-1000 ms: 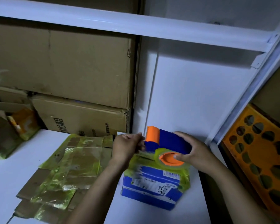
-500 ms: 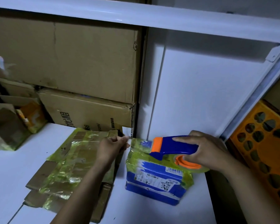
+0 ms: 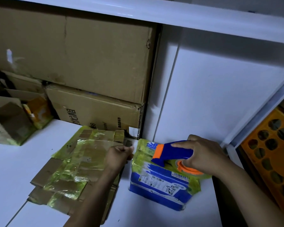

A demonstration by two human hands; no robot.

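Seemingly midway: the right grip (image 3: 203, 155) clasps the dispenser (image 3: 171, 154) atop the parcel (image 3: 154, 182) lying under it on the desk (image 3: 15, 169), the left grip (image 3: 120, 155) pinches the tape (image 3: 142, 155) alongside, several bands on, sealing unfinished.

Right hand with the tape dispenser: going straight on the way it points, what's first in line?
Likely the left hand, curled at the left edge of the blue plastic package wrapped in yellow tape. The right hand aims the blue-and-orange tape dispenser leftward across the package top; depth is unclear.
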